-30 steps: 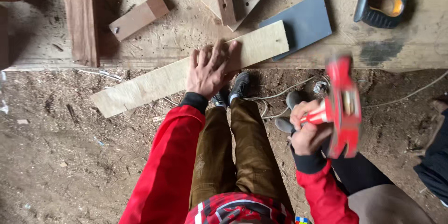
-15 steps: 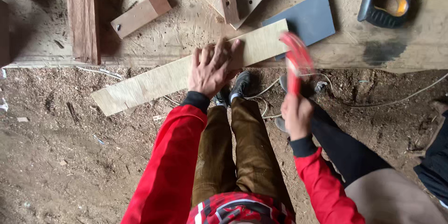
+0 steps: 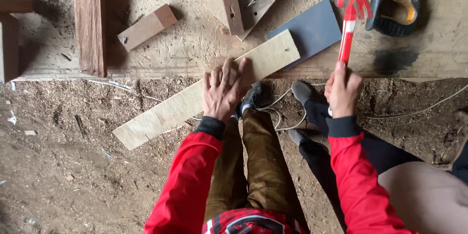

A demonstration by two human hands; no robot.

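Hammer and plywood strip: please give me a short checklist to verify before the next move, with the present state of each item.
1. Right hand grips the red hammer by its handle: ok.
2. Left hand lies flat on the plywood strip, pressing it down: ok.
3. Strip fully supported: not ok, its far end rests on the board platform, its near end hangs over the dirt.
4. Nail in place on the strip: cannot tell.
5. Left fingers away from the hammer head: ok.
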